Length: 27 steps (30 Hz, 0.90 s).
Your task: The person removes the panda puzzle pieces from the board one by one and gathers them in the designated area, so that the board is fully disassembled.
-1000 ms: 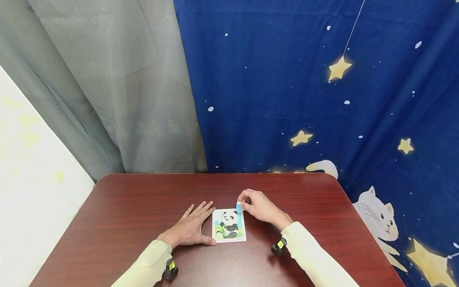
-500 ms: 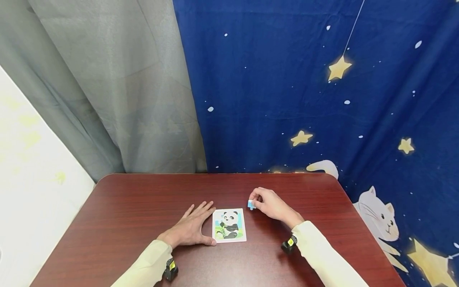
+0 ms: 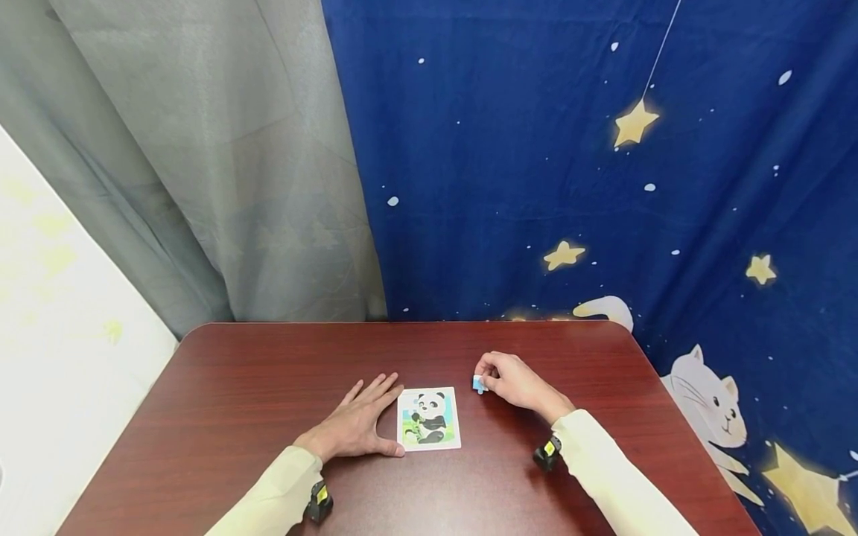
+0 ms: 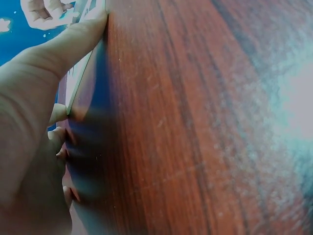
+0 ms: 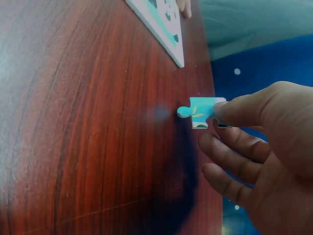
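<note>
Panda puzzle board (image 3: 430, 428), lower centre of head view, on table (image 3: 268, 372): apparently mostly filled, gaps too small to tell. Left hand (image 3: 358, 423), outspread against its left edge, grasping nothing. One loose piece (image 5: 200, 108), outside, right of board, pinched in right hand (image 3: 515, 382).

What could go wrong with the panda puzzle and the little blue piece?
The blue piece might slip, since the right hand pinches it near one end. Its small knob sticks out, so it could bend if pushed hard against something. And the panda puzzle might slide if the left hand, spread along its left edge, gives it a nudge.
</note>
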Each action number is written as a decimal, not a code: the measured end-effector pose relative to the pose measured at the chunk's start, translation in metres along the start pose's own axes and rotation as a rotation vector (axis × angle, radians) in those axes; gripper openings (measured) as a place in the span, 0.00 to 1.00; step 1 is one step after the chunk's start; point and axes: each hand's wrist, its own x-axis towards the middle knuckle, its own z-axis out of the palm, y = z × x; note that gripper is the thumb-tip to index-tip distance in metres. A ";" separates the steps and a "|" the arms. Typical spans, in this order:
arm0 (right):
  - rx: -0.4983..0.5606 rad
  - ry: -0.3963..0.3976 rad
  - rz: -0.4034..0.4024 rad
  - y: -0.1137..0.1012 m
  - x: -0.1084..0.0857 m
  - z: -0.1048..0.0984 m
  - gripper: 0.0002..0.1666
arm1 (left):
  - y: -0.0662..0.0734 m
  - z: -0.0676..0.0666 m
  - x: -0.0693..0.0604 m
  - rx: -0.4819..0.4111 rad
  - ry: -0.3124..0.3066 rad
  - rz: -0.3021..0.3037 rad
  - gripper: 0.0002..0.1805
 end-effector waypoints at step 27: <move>-0.161 0.009 0.066 -0.003 0.012 0.009 0.08 | 0.000 -0.001 -0.002 0.020 -0.002 0.003 0.64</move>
